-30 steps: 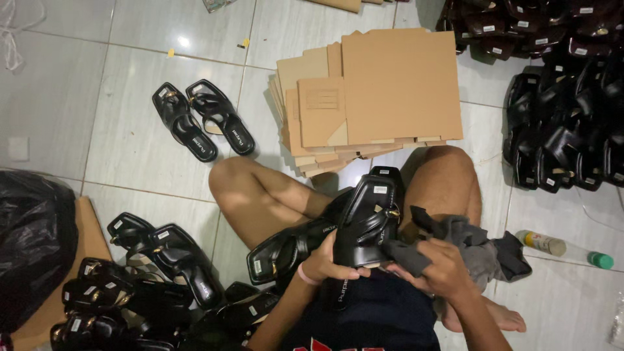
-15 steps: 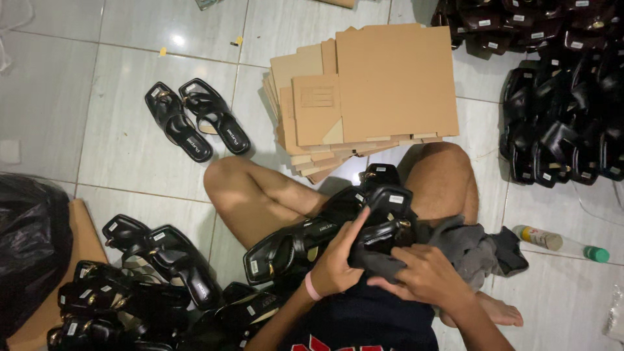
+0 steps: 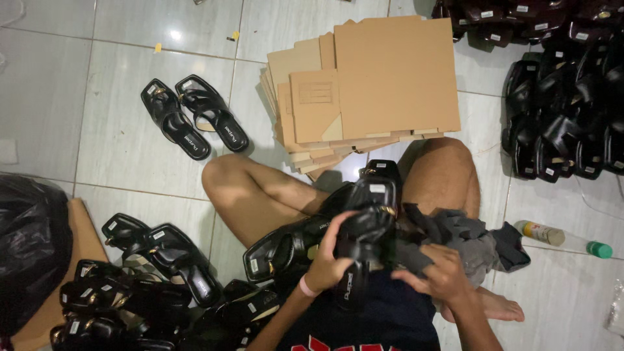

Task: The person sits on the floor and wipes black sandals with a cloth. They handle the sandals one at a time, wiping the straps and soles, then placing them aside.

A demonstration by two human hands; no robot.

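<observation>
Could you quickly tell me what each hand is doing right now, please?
Left hand: closed around a black sandal.
Right hand: closed on a grey cloth.

Stack of flat tan cardboard cartons (image 3: 370,84) lies on the tiled floor beyond the knees. Small white rectangular labels (image 3: 377,188) sit on black sandals. Black plastic bag (image 3: 29,250) stands far left.

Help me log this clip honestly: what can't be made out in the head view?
- Black sandal: middle hidden under left hand.
- Grey cloth: near end covered by right hand.
- Sandal pile: cut off by right edge.
- Black bag: contents hidden; cut off by left edge.
</observation>
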